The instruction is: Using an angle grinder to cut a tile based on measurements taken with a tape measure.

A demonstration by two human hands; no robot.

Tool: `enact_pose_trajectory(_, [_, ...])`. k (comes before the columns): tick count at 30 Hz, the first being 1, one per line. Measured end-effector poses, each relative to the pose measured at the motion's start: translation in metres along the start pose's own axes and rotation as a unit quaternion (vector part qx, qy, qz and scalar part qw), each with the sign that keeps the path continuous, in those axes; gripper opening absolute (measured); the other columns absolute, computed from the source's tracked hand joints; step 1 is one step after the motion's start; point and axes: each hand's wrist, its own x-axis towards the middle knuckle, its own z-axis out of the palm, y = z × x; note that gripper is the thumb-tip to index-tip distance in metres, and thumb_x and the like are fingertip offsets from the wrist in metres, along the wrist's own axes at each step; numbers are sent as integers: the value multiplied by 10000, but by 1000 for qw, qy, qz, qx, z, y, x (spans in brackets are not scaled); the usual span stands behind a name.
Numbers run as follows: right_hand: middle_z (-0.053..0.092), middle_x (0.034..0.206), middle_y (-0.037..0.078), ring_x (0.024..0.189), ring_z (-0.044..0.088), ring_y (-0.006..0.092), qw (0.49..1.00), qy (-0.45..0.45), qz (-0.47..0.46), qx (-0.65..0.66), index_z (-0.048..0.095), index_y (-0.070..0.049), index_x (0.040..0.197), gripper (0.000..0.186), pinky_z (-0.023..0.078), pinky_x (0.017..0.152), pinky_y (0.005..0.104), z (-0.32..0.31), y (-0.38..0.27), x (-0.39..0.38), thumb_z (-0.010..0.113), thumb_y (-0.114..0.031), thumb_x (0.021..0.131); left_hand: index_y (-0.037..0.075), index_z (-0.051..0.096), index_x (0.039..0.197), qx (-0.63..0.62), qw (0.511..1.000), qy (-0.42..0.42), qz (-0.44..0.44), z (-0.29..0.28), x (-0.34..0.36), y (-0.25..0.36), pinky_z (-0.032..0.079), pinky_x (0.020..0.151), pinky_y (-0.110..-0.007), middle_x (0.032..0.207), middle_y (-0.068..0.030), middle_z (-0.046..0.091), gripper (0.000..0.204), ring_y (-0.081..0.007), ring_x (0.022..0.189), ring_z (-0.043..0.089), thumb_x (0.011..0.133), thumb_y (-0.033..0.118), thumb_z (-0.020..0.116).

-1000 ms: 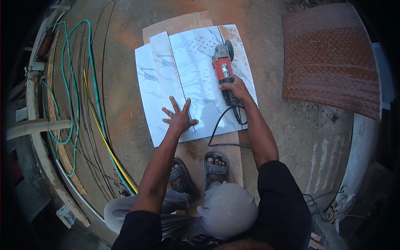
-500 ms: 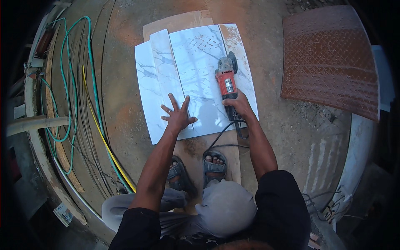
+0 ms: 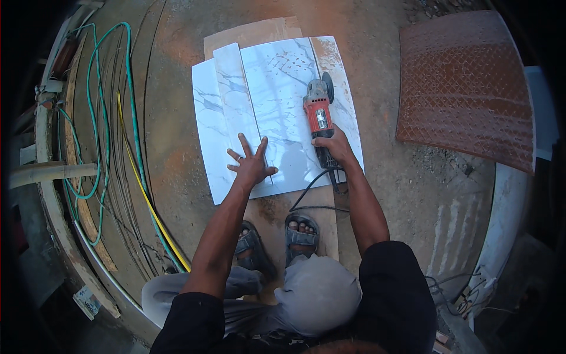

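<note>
A tile-cutting step appears to be in hand: the white, grey-veined slab [image 3: 286,103] is steadied by the left hand [image 3: 252,170] while the angle grinder [image 3: 320,118] is held over its right side by the right hand [image 3: 334,146]. The disc [image 3: 328,88] is set edge-on close to the lower visible end of a dark straight line [image 3: 315,56]; whether the slab is touched by it, or whether it is spinning, cannot be told. As judged from this pose, firm pressure on the slab, steady alignment of the disc with the line, and a clear path for the black cable [image 3: 318,207] are called for.

The slab is laid on a brown board [image 3: 253,32] and lies directly beneath the left fingers, which are spread wide and closed around nothing. A narrow strip [image 3: 233,88] on the slab is partly covered by them, with the thumb placed beyond its right edge. The right fingers are wrapped around the grinder's dark rear body, its head pointed away from the feet [image 3: 302,236].
</note>
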Motion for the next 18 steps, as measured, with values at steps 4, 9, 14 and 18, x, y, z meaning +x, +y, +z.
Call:
enact_pose_trajectory(4, [620, 834, 86, 716, 603, 166, 1000, -4, -3, 6, 571, -3, 997, 460, 487, 686, 299, -1, -15, 19, 751, -205, 625, 376, 192, 1503, 5, 1000, -3, 3, 2, 0, -1, 234, 938, -812, 1535, -231, -245, 1036, -724, 1282, -53, 682, 447, 818])
enact_pose_trajectory(9, [623, 837, 92, 718, 606, 167, 999, -27, 23, 13, 571, 2, 998, 463, 488, 682, 301, -3, -16, 24, 753, -207, 627, 370, 188, 1506, 5, 1000, 1, 9, 2, 1, -1, 241, 933, -813, 1532, -240, -246, 1043, -725, 1281, -47, 680, 452, 819])
enact_pose_trajectory(14, [623, 884, 103, 771, 610, 196, 1000, -9, 6, 2, 554, 16, 1047, 548, 490, 751, 312, -2, 5, -2, 775, -218, 603, 375, 186, 1506, 9, 1000, 2, 5, 0, -1, 0, 240, 933, -813, 1534, -237, -243, 1045, -725, 1281, -46, 679, 455, 819])
enact_pose_trajectory(18, [613, 922, 98, 806, 600, 201, 1000, -3, 21, -2, 542, 23, 1090, 614, 490, 772, 309, -1, 32, -38, 788, -230, 589, 388, 215, 1502, -20, 1000, -8, -1, -3, -2, 2, 176, 957, -816, 1534, -209, -275, 1011, -703, 1296, -90, 696, 417, 825])
